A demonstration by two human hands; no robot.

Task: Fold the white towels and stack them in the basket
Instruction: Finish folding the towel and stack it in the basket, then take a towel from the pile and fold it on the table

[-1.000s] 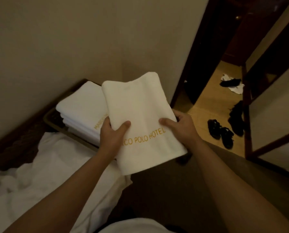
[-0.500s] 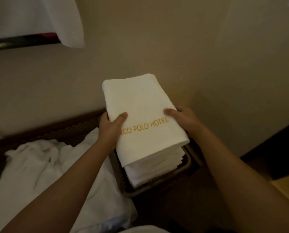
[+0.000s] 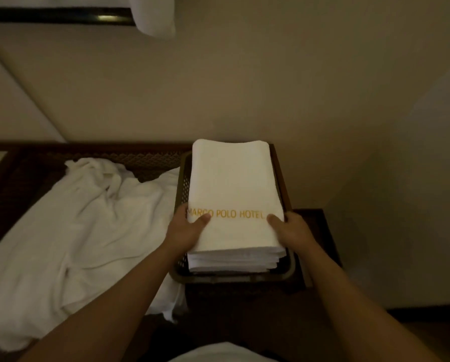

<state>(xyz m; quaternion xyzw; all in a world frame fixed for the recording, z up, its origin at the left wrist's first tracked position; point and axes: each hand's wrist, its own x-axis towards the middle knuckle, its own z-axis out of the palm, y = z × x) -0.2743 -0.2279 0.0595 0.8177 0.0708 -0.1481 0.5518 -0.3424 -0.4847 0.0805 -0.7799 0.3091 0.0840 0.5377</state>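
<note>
A folded white towel (image 3: 231, 189) with gold "MARCO POLO HOTEL" lettering lies on top of a stack of folded white towels (image 3: 231, 261) in a dark perforated basket (image 3: 234, 276). My left hand (image 3: 187, 231) grips the towel's near left edge, thumb on top. My right hand (image 3: 291, 229) grips its near right edge, thumb on top as well. The fingers of both hands are hidden under the towel.
Unfolded white towels (image 3: 69, 246) lie in a rumpled heap on a dark wooden surface (image 3: 12, 184) left of the basket. A beige wall (image 3: 244, 87) rises right behind. White cloth (image 3: 153, 17) hangs at the top. A dark stand (image 3: 320, 223) sits under the basket.
The folded towel came down from the air onto the stack in the basket. Both hands kept their hold on its edges. The view swung left, away from the doorway.
</note>
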